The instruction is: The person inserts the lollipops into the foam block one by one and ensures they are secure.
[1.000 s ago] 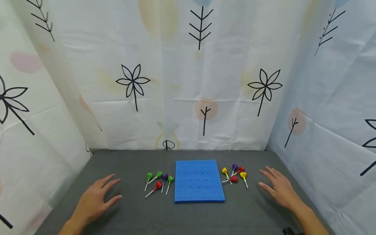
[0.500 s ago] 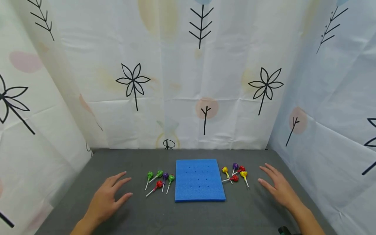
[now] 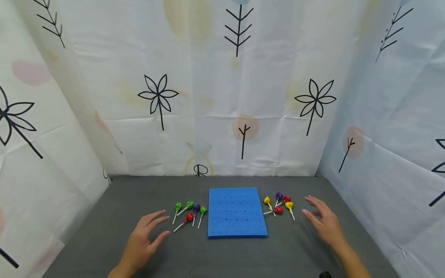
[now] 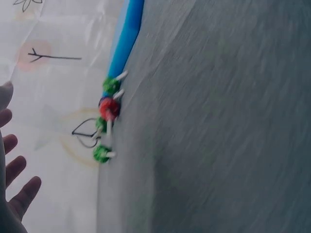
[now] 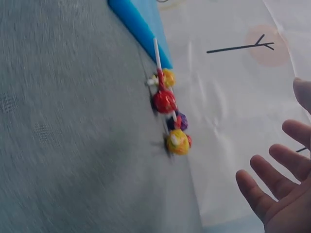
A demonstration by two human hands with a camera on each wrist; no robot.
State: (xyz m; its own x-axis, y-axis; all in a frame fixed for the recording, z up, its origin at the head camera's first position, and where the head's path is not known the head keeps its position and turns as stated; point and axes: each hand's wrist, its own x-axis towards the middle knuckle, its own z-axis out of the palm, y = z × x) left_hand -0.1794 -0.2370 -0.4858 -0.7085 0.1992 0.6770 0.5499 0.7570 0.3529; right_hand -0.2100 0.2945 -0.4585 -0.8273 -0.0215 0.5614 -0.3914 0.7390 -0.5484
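The left hand (image 3: 140, 242) is open in the air beside the left group of lollipops (image 3: 196, 208), its fingers apart with nothing between them. The right hand (image 3: 327, 224) is held near the right group of lollipops (image 3: 289, 205), also with fingers apart and holding nothing. Both groups lie on the counter (image 3: 208, 260), one on each side of the blue board (image 3: 238, 226), which has small dark holes on its top.

The step in hand seems to be an approach to the lollipops. For the left side, I would judge the red lollipop (image 3: 189, 217) easiest, because its stick points to the near left, toward the thumb. It is better to bring thumb and index finger low and pinch gently, without pushing the neighbours. On the right, the near yellow lollipop lies somewhat apart and looks simpler; the near red lollipop (image 3: 278, 210) crosses another stick, so pulling it could disturb that one.
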